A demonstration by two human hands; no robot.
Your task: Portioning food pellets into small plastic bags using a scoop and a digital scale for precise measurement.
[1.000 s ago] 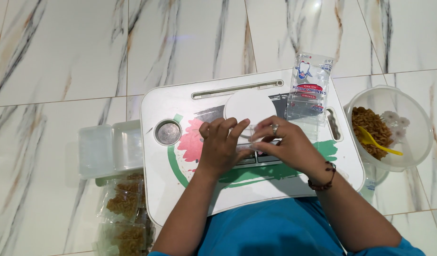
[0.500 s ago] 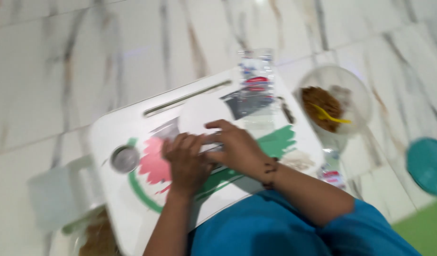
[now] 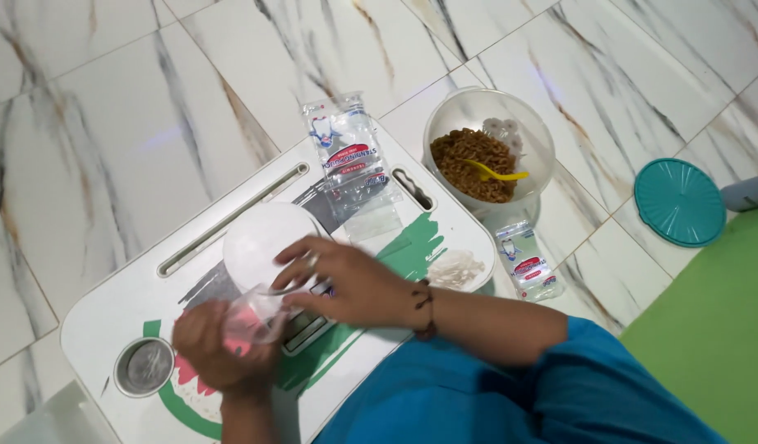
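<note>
Head view: we look down on a white lap table point(image 3: 108, 316) set on a marble floor point(image 3: 108, 123).
Left hand point(image 3: 219, 349): we see it curled closed around a small clear plastic pouch point(image 3: 256, 316), gripping it from below.
Right hand point(image 3: 346, 284): fingers half spread, fingertips resting on the pouch's upper edge; whether they pinch it we cannot tell.
Where the pouch lies: between our two hands, over the middle of the table, just below a white round disc point(image 3: 260, 234).
Axis: its long side seems to run from the left hand up toward the right fingers; motion blur leaves this unsure.
Nearer hand: the left carries it, the right only meets its rim.
Look of the pouch: thin, see-through, crumpled, tinted pink by the print beneath.
Around: a stack of clear printed bags point(image 3: 350, 160) at the far edge; a clear bowl point(image 3: 531, 136) of brown food with a yellow spoon point(image 3: 494, 173) on the floor; a teal lid point(image 3: 679, 201) well apart.
</note>
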